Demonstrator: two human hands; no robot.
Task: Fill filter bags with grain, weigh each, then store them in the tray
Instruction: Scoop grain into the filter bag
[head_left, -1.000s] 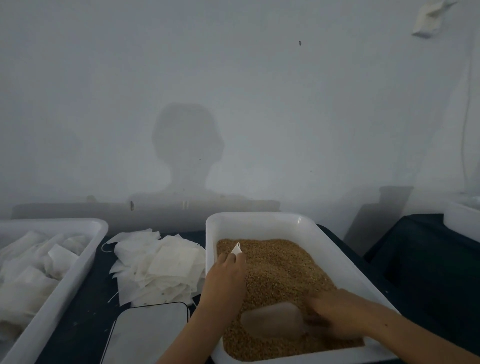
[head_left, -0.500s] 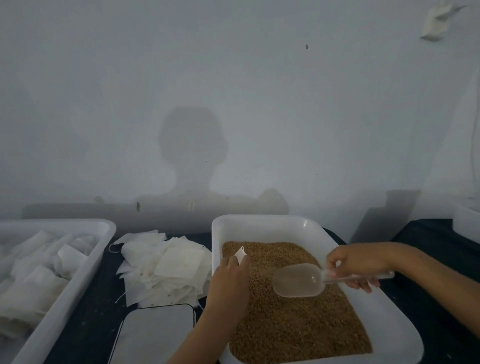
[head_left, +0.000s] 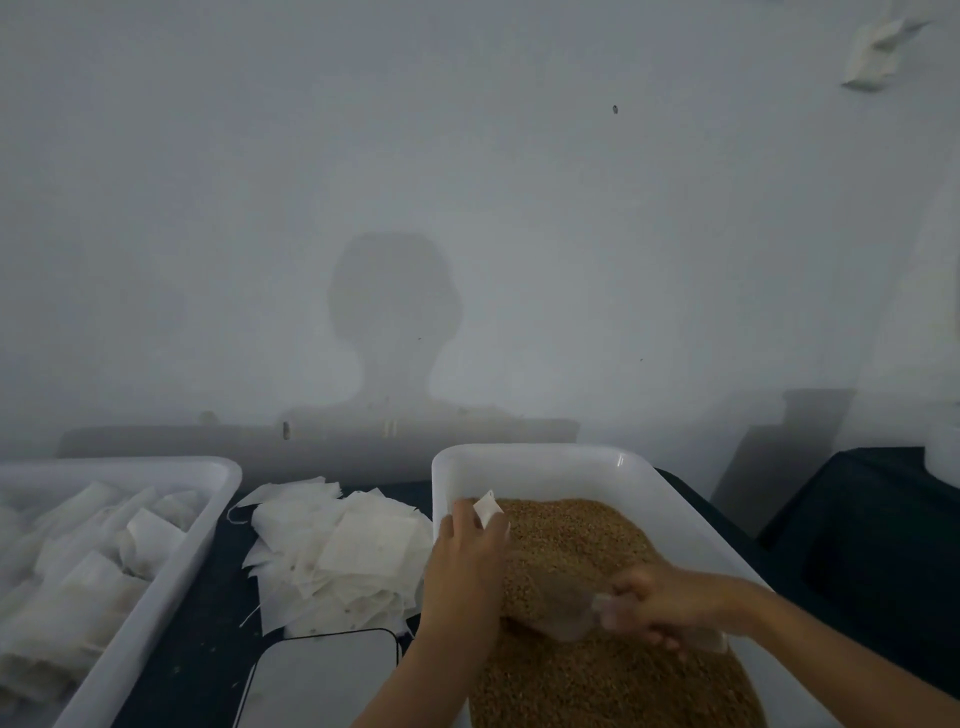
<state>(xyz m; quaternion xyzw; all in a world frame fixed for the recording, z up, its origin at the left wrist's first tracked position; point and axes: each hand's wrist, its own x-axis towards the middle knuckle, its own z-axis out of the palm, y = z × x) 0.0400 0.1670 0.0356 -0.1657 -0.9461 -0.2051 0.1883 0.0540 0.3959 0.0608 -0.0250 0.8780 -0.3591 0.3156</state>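
Two hands work over one white bin (head_left: 545, 467) full of brown grain (head_left: 613, 675), seen from the head camera. The bin fills the 5 o'clock part of the picture and its long side runs from near to far.

The left hand (head_left: 462, 571) is over the bin's left edge. Its fingers are curled and pinch a small white bag (head_left: 487, 506). Only the top corner of the bag shows, and it sticks up toward 12 o'clock. The rest is hidden behind the hand.

The right hand (head_left: 654, 603) comes in from 4 o'clock. Its fingers are wrapped tight round the handle of a clear scoop (head_left: 561, 608). The scoop lies long-ways from 3 o'clock to 9 o'clock, with its open end pointing at the left hand. The scoop's mouth is right beside that hand, low over the grain. I cannot tell if it touches the bag.

A heap of flat empty bags (head_left: 343, 556) lies at 9 o'clock from the bin, touching or just beside its left wall. A flat scale (head_left: 322, 680) sits at 6 o'clock from the heap. A white tray (head_left: 156, 587) with filled bags stands far at 9 o'clock, well apart from the bin. Dark table (head_left: 857, 561) shows at 3 o'clock of the bin, with open room there. A plain wall (head_left: 467, 208) is behind it all.
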